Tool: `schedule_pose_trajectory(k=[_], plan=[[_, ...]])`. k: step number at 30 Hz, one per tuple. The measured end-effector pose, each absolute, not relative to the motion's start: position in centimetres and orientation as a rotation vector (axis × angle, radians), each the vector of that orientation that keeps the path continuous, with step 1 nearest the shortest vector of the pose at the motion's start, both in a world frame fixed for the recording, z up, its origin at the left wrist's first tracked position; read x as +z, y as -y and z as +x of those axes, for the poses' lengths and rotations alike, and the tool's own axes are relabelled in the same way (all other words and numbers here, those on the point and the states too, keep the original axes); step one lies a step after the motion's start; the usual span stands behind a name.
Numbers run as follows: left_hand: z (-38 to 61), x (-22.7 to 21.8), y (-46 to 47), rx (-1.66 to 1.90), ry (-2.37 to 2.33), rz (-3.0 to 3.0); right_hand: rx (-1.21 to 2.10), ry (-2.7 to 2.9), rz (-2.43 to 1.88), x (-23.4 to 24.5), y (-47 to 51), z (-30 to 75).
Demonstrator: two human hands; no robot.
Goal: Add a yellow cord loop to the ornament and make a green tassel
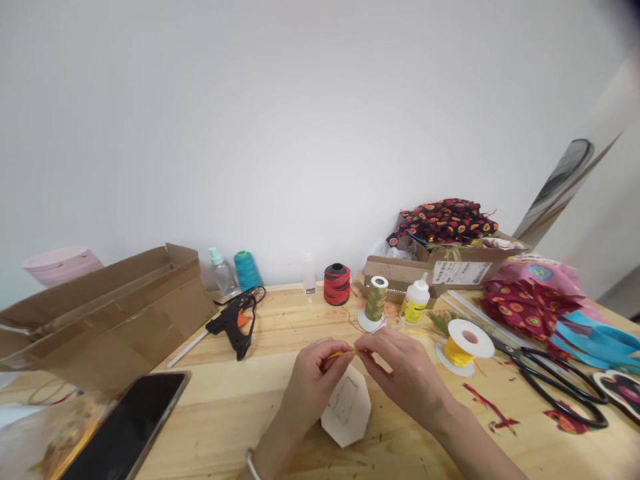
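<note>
My left hand (pixel 316 377): thumb and fingers pinched on a yellow cord (pixel 339 355). My right hand (pixel 403 367): fingertips pinched on the same cord, just beside the left. The cord: a short length visible, held above the wooden table (pixel 270 413) between my two hands. One pale octagonal piece (pixel 350 413), faint marks on its face, beneath my hands. One white-flanged spool of yellow cord (pixel 459 351), to my right; black-handled scissors (pixel 545 380) beyond it. Toward the wall: olive thread spool (pixel 375 300), red-and-black thread cone (pixel 337 285), yellow-labelled glue bottle (pixel 415 303). To my left: black glue gun (pixel 234 327); dark-screened smartphone (pixel 133 423), nearer me.
</note>
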State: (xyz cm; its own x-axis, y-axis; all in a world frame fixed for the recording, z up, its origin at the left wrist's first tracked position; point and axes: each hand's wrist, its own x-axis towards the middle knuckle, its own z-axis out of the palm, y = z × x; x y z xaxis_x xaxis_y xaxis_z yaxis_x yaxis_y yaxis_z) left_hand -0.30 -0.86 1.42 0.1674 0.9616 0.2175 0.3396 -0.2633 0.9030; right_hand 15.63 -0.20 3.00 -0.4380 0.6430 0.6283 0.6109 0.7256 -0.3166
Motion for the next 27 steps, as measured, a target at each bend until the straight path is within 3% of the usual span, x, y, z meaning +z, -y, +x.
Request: schedule_pose_trajectory(k=[9,16,19,27], plan=[[-0.3,1.0,0.8,1.105,-1.245,1.702,0.26,2.016,-0.895,3.2,0.5,15.6],[-0.2,1.6,1.1,1.117,-1.174,1.633,1.182,1.461,-0.943,3.3,0.2,15.2],[-0.1,1.8,1.3,1.12,-1.135,1.608,1.41,1.272,-0.943,3.5,0.2,15.0],[0.0,2.0,1.5,1.105,-1.064,1.501,1.517,1.184,-0.901,3.8,0.5,14.6]])
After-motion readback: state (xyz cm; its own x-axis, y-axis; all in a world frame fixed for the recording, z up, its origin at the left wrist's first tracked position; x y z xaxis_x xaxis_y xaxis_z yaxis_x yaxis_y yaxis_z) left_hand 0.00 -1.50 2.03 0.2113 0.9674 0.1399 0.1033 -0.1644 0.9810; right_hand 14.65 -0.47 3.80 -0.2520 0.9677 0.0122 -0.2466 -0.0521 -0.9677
